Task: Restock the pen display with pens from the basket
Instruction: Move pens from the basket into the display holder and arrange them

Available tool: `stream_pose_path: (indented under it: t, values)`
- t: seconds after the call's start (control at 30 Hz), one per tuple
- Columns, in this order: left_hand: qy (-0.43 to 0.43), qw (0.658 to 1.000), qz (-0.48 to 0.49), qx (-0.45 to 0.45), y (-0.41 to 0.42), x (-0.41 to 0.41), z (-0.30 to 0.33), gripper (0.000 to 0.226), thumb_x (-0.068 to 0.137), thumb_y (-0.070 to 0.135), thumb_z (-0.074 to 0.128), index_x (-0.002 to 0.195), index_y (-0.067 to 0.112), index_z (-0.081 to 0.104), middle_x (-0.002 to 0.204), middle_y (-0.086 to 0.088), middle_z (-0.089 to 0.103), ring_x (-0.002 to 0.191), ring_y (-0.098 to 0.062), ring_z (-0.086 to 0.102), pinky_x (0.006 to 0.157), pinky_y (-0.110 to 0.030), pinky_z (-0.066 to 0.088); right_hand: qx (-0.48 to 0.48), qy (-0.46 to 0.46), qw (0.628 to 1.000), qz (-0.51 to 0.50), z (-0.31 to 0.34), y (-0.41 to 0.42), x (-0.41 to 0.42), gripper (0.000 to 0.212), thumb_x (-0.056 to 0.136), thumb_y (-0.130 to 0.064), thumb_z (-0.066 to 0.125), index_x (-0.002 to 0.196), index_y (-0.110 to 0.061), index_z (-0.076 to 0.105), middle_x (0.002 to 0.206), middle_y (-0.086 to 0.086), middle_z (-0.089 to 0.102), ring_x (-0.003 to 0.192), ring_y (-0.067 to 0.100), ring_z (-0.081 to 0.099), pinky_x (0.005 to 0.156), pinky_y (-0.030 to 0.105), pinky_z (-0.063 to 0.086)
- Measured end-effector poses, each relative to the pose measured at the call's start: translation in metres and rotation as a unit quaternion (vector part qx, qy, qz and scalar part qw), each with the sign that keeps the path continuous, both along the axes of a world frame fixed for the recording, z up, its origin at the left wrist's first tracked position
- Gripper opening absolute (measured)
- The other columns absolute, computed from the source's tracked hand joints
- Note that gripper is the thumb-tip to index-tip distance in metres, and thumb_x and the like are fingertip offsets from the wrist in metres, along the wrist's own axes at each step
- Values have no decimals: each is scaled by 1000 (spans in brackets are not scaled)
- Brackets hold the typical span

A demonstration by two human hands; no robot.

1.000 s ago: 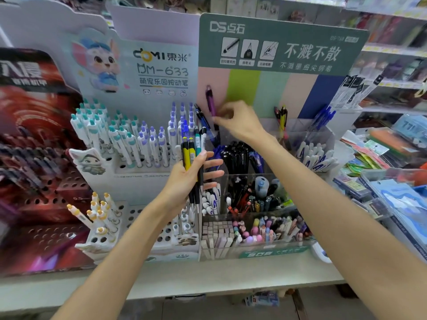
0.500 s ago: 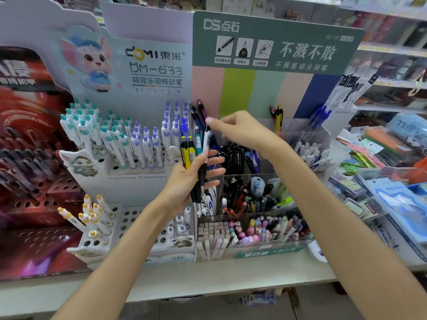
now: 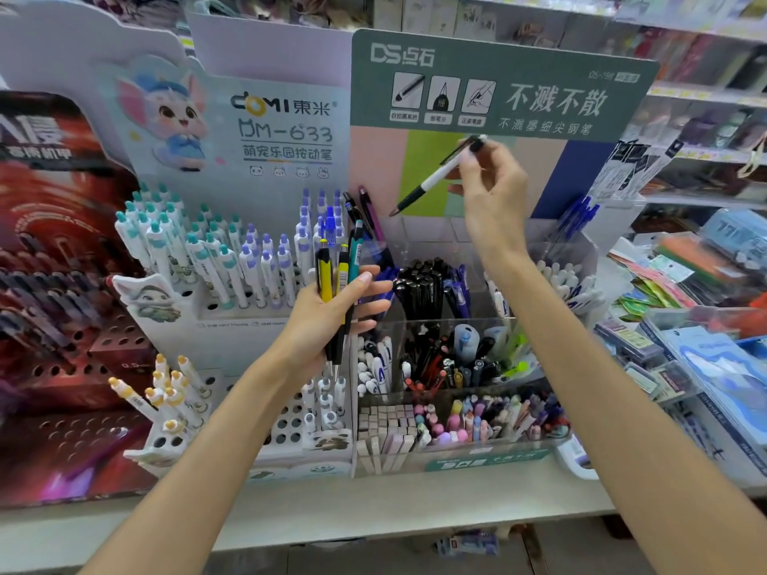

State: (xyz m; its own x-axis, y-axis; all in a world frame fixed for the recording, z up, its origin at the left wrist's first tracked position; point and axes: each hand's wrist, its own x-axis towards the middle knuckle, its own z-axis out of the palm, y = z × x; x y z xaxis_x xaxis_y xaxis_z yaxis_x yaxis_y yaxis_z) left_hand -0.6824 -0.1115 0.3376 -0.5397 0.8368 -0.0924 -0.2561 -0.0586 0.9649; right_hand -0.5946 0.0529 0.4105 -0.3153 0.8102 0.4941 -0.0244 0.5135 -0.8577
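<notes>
Pens (image 3: 338,280) remain bunched in the left hand (image 3: 328,321) before the display's (image 3: 456,309) left edge, while the right hand (image 3: 492,188), having drawn out one white pen (image 3: 431,180), pinches it raised above the display's rear compartments, probably next for placement.

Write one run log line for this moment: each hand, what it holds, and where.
right hand: pinches white pen, raised above clear compartments | left hand: grips pen bundle before display
</notes>
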Motion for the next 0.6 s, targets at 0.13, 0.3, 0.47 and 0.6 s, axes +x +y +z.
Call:
stream_pose_path:
  t: [0.13, 0.3, 0.47, 0.6]
  values:
    - [-3, 1000, 4, -21, -4, -1, -2, 20, 96, 25, 55, 113, 20, 65, 96, 5, 75, 82, -7, 72, 61, -16, 54, 110, -205, 972, -9, -8, 6, -24, 21, 96, -15, 52, 109, -4, 64, 96, 4, 67, 86, 15, 60, 81, 26, 49]
    - [-13, 999, -1, -36, -8, -5, -5, 19, 94, 27, 56, 110, 23, 66, 93, 5, 75, 78, -6, 71, 61, -17, 54, 96, -346, 932, 46, -10, 8, -47, 26, 84, -25, 69, 106, -13, 67, 100, 4, 70, 93, 19, 64, 86, 33, 51]
    - [-5, 999, -12, -38, -10, -7, -6, 21, 95, 28, 55, 111, 21, 66, 73, 8, 66, 57, -2, 56, 49, -15, 43, 144, -416, 897, 25, -23, 3, -53, 13, 83, -26, 67, 94, -22, 73, 98, -3, 72, 94, 19, 65, 79, 30, 51]
    - [-1, 999, -22, -32, -9, -8, -8, 22, 96, 29, 53, 112, 19, 65, 64, 10, 60, 52, -2, 47, 45, -14, 38, 109, -314, 942, 31, -24, -11, -39, 22, 85, -42, 66, 89, -22, 74, 82, -7, 69, 79, 11, 63, 73, 33, 54]
